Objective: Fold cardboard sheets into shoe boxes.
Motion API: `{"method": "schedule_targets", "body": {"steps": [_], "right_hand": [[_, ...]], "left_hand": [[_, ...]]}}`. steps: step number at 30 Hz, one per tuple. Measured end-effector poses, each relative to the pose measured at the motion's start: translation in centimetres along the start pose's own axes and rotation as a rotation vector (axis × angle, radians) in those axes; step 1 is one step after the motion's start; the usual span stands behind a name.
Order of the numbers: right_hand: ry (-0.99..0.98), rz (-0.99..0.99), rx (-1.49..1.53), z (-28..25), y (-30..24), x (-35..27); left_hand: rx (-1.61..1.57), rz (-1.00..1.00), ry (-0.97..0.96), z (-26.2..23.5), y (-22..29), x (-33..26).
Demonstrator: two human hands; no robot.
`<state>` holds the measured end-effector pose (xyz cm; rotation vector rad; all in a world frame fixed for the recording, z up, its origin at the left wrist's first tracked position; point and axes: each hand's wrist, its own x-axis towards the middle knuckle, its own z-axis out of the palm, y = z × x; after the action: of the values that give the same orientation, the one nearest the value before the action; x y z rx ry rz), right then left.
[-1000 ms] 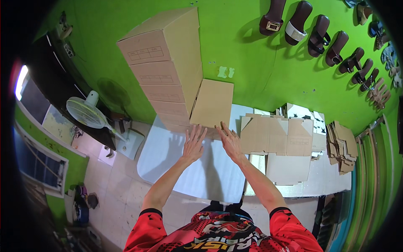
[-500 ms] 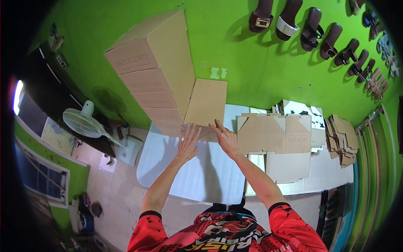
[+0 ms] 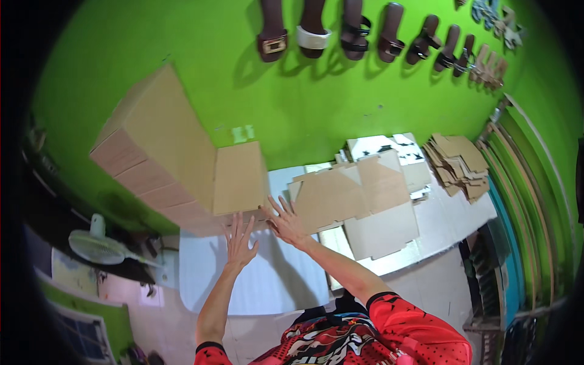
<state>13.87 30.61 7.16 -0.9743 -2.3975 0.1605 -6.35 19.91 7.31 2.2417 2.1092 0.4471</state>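
The left hand (image 3: 239, 246) covered part of the low box (image 3: 237, 179)'s front; whether they touched could not be told. Front faces of the box stack (image 3: 161, 143) looked blurred. The upper edge cut off several brown sandals (image 3: 272, 30), the lower edge the shirt (image 3: 340, 348).

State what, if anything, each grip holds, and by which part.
Nothing is held: the left grip and right grip are spread open near the front of the low cardboard box; whether they touch it is unclear.
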Motion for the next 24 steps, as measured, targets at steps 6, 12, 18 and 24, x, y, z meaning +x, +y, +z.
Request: {"method": "schedule_targets", "body": {"steps": [6,12,18,24], "right_hand": [[-0.049,0.177,-0.093,-3.0,10.1,-5.0],[-0.222,0.391,-0.23,-8.2,21.4,-8.7],[-0.034,0.293,-0.273,-9.6,28.6,-8.7],[-0.073,0.284,-0.201,-8.8,28.8,-6.2]], "left_hand": [[-0.12,0.203,-0.05,4.0,7.5,5.5],[-0.167,0.234,-0.192,9.3,15.0,10.8],[-0.083,0.153,-0.387,13.7,22.1,14.0],[-0.067,0.058,-0.563,15.7,23.8,14.4]]}}
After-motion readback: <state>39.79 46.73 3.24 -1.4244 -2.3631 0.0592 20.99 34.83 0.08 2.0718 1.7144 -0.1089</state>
